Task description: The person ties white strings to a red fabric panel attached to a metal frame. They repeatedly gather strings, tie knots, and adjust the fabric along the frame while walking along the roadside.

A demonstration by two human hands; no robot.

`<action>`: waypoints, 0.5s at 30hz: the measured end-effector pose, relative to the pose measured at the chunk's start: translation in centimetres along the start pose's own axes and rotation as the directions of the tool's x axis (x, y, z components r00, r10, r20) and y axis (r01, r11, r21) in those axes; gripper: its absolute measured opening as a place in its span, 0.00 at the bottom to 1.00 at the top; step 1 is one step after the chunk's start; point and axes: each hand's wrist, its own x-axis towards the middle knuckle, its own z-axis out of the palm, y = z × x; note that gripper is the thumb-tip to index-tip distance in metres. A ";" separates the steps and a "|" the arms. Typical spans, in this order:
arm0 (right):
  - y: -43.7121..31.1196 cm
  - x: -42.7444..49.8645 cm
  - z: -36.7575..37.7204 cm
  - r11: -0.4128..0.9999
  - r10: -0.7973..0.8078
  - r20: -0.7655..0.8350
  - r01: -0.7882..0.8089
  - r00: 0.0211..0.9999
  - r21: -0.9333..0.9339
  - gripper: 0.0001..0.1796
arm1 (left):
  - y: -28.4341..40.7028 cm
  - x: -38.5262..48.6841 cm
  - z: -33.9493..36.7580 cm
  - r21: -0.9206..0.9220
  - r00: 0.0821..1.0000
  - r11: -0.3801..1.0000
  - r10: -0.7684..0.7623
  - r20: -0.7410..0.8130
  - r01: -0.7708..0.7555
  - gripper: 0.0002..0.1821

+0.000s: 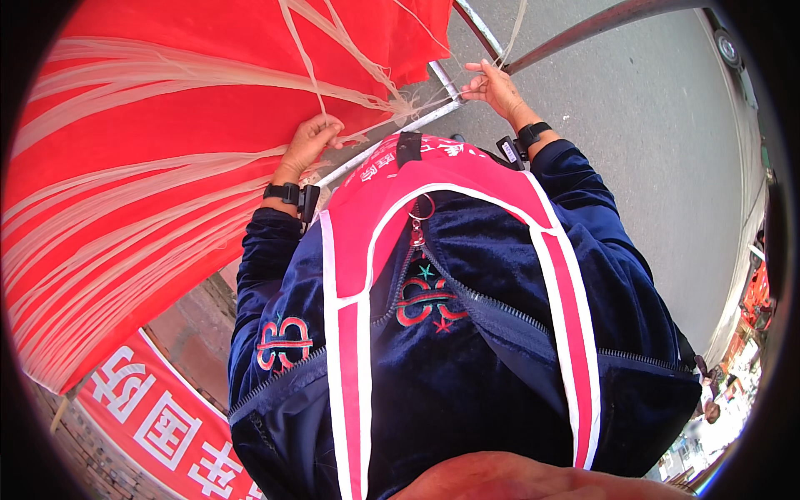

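Note:
My left hand (314, 139) pinches a thin pale strip (304, 59) between thumb and fingers; the strip runs up over a red fabric sheet (206, 134). Across from it, my right hand (495, 90) has its fingers bent around thin strands that stretch from a frayed bunch of pale strips (406, 107). Another pale strand (517, 28) rises beside the right hand. Many long pale strips (156, 178) fan across the red sheet and gather towards its corner. Under both hands lies a silver metal tube frame (431, 117), close to the frayed bunch.
A brown pole (600, 28) reaches from the frame to the upper right over grey pavement (675, 187). At lower left, a red banner (169, 425) with white characters hangs by brick paving (100, 465). A vehicle wheel (728, 49) shows far right; people are visible at lower right.

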 end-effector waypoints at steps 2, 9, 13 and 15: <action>-0.3 -0.5 -0.6 0.996 0.007 -0.035 -0.004 0.999 0.093 0.27 | -0.3 -1.1 -1.0 0.043 0.997 0.999 0.029 -0.073 -0.026 0.09; -0.4 -0.6 -1.0 0.998 -0.066 -0.158 0.067 0.985 0.003 0.26 | -0.4 -3.3 -2.8 -0.029 0.966 0.996 0.077 -0.248 -0.086 0.11; -1.1 -0.8 -0.8 0.982 -0.175 -0.237 0.151 0.956 -0.115 0.24 | -0.9 -3.5 -2.0 -0.067 0.964 0.994 0.070 -0.256 -0.090 0.11; -1.7 -1.0 -1.4 0.953 -0.252 -0.312 0.179 0.916 -0.243 0.24 | -1.4 -3.6 -2.0 -0.181 0.953 0.974 0.082 -0.293 -0.140 0.11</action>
